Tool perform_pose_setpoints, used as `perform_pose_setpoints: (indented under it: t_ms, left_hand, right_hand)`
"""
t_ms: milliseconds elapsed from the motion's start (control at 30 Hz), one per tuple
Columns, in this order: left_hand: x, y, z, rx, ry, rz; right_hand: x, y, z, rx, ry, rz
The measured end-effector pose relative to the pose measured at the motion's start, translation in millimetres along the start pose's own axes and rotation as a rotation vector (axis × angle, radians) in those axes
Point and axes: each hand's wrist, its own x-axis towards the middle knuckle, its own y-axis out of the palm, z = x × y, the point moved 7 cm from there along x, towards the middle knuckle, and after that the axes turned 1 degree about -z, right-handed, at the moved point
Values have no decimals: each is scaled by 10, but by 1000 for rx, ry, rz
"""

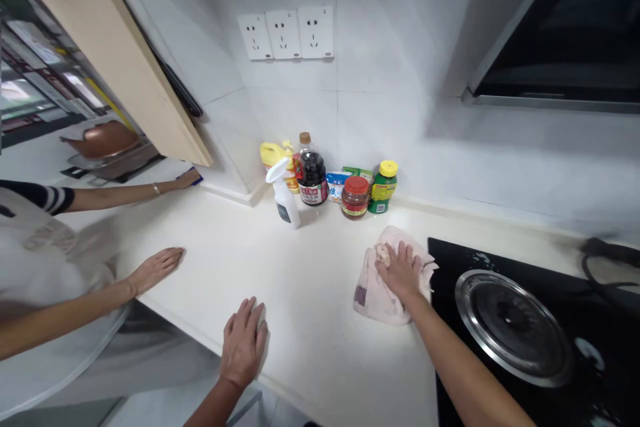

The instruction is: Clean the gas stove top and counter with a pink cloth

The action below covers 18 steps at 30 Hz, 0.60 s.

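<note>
My right hand (403, 271) lies spread on a pale pink cloth (375, 303), pressing it against the white countertop (320, 360). The cloth is crumpled, with a dark patch at its lower left corner, and its right side meets the edge of the black stove (447, 293). Flat on the counter near the front edge rests my left hand (244, 340), fingers stretched out and nothing in it. Beyond both hands a white spray bottle (286, 203) stands upright.
By the wall stand a dark sauce bottle (313, 177), a red-lidded jar (355, 199), a yellow-capped green container (383, 188) and a yellow jug (270, 155). At left, another person's hand (156, 270) rests on the counter; their other hand (188, 179) holds something blue. A range hood (560, 40) overhangs the right.
</note>
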Motion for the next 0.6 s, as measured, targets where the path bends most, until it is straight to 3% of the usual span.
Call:
perform_pose_setpoints:
  t_ms: [100,233,367,467,600]
  left_hand:
    - [-13,-12,-12,-1,12,-4]
    - [-28,-36,-29,15,37,-8]
    - [-45,-46,-26,50,48,-15]
    - [-63,-46,-28,49,59,-24]
    - [-84,-54,-43,32,55,-20]
  right_hand:
    - [-218,119,544,51,-126,20]
    - [-831,389,1226,129,-427,33]
    - [-1113,537,1412,188,-582,21]
    - [-815,456,1444,151,-538,12]
    - [-9,215,1719,64,-405,73]
